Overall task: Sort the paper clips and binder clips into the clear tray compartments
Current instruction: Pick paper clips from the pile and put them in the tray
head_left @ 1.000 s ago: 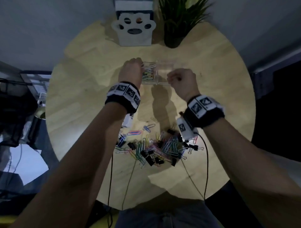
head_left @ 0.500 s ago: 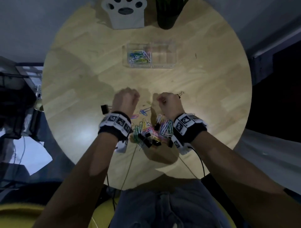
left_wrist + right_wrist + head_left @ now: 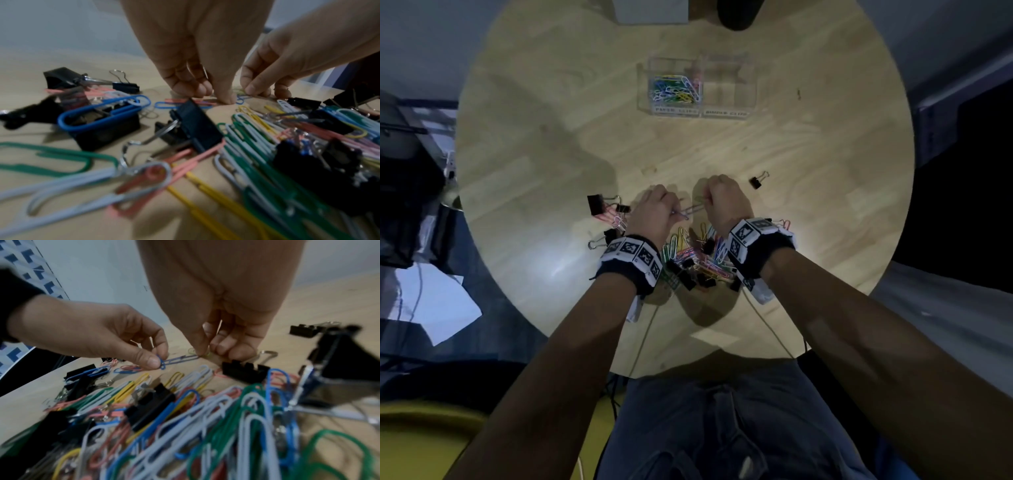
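You are pinching a blue paper clip between the thumb and forefinger of your left hand, gripping its looped end just above the round wooden table. Your right hand is closing its fingertips on a pale greenish clip lying right at the blue clip's far end; whether the two clips are hooked together, the blur is not letting you tell. The blue clip's long axis is running straight from one hand to the other, across the table in front of you, so the left hand is holding the near loop and the right is working at the other tip. The mixed pile of paper clips and black binder clips is lying just behind your wrists, toward you. The clear tray is sitting well apart, farther out on the table, with coloured clips already filling its left compartment, roughly ahead of your left hand.
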Tool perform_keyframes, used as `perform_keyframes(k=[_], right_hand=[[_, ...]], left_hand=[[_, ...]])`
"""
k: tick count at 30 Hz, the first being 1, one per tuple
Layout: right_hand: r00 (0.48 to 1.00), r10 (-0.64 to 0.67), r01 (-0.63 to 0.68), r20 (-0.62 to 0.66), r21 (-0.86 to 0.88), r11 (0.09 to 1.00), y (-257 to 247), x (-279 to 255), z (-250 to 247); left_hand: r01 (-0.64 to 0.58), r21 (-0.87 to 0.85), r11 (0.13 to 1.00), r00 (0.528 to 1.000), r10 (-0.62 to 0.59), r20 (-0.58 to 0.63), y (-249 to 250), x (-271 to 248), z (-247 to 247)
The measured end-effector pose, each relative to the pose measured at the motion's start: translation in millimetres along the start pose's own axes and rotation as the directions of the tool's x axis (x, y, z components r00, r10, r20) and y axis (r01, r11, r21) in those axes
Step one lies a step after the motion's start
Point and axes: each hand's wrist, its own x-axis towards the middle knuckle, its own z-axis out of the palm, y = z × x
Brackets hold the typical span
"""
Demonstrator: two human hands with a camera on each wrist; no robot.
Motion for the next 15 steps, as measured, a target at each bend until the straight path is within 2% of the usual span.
perform_keyframes(k=[3,6,8,11,13,15], right_hand=[[0.997,0.019,-0.012,-0.073,0.096,0.995,7.0,-6.6,-3.3],[0.989,0.011,0.029,-0.150,0.267,0.963,17.0,-18.3,-3.7],[0.993,0.002,0.033,-0.119,0.296,0.955,20.2,-23.8,0.0],[0.993,0.106,-0.072,-0.053,0.438,0.896,20.0,-22.3,5.9],[0.990,0.141,-0.121,0.006,0.554,0.824,16.5,-20.6,6.1],[0.995,0.087,-0.096,0.042,0.529,0.843,10.4,-19.1,3.7]], left_hand=[[0.028,-0.060,0.998,1.000,-0.028,-0.005,-1.6,-2.3,-5.3],[0.113,-0.233,0.966,0.989,-0.131,-0.063,-10.3,-9.8,-12.0],[0.143,-0.308,0.941,0.984,-0.169,-0.061,-18.5,-16.8,-13.5],[0.188,-0.368,0.911,0.972,-0.227,-0.066,-27.3,-22.9,-11.8],[0.267,-0.367,0.891,0.954,-0.299,-0.033,-26.8,-25.6,-13.7],[0.241,-0.299,0.923,0.962,-0.267,-0.050,-27.0,-28.3,-15.2]])
